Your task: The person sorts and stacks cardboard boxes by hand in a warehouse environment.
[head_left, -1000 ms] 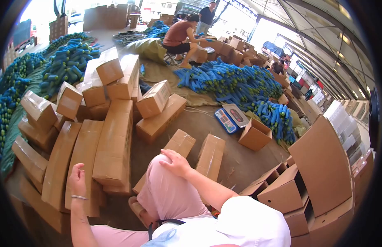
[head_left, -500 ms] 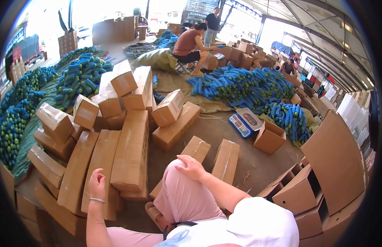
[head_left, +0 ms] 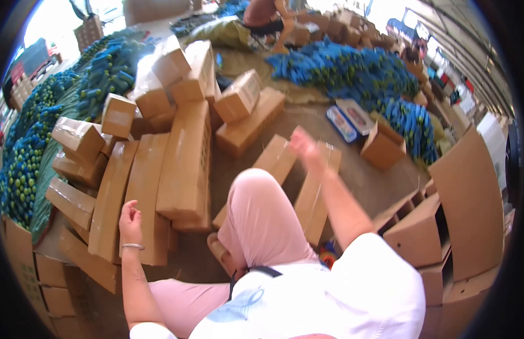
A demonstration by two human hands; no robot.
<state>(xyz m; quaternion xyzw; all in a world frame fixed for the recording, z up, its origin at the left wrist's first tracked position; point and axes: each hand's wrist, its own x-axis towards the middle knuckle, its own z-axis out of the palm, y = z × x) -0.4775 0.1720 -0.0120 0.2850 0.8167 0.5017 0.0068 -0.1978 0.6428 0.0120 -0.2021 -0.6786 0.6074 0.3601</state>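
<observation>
Now that my right hand (head_left: 307, 150) has lifted off my knee (head_left: 253, 189), it shows as a blur against the left floor carton (head_left: 276, 159) and the right floor carton (head_left: 313, 208); whether it touches either, or how its fingers stand, I cannot tell. That means the hand is no longer resting, though I see no carton in its grasp. My left hand (head_left: 130, 223), fingers loosely curled around nothing I can see, is raised nearest the long cartons (head_left: 148, 192) at my left.
</observation>
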